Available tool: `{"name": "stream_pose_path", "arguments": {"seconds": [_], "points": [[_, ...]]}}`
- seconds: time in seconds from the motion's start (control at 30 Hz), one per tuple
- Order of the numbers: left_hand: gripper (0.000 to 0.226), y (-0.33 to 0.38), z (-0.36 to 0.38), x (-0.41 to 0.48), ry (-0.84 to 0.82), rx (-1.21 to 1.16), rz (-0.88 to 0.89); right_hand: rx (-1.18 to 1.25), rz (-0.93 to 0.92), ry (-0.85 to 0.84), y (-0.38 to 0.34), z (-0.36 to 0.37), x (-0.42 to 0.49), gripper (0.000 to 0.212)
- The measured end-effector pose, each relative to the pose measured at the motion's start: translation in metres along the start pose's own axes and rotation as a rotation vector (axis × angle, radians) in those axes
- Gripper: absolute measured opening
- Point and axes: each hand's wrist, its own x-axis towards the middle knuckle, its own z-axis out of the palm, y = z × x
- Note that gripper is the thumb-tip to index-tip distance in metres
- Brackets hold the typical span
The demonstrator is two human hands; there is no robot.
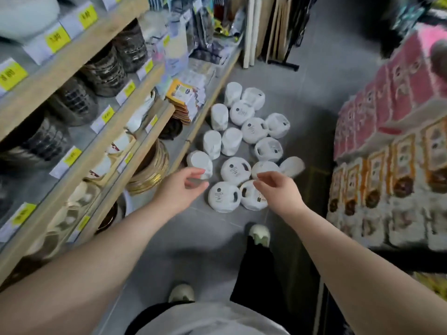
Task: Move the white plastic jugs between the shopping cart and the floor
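Wooden shelves (79, 53) fill the left of the frame, their edges lined with yellow price tags (58, 38). Dark bowls (104, 68) stand stacked on a middle tier, with gold plates (151, 165) lower down. Boards (271, 27) lean at top centre. Pink packs (399, 76) are stacked at right.

— What is borne by the grey floor (212, 228)?
— A cluster of white jugs (235, 170) is laid on it, found between and just beyond the left hand (180, 189) and the right hand (278, 192).
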Motion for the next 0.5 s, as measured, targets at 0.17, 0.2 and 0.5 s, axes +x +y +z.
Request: {"name": "stream_pose_path", "arguments": {"seconds": [0.17,0.2,0.5], "points": [[0.034,-0.011,0.058,0.062,0.090,-0.052,-0.182,-0.127,0.016,-0.154,0.018,-0.013,0.110,0.034],[0.035,-0.016,0.070,0.073,0.117,-0.073,-0.219,-0.155,0.013,-0.186,0.022,-0.014,0.130,0.033],[0.048,-0.139,0.196,0.164,0.180,-0.074,-0.476,-0.340,0.057,-0.348,0.132,0.056,0.285,0.037]]}}
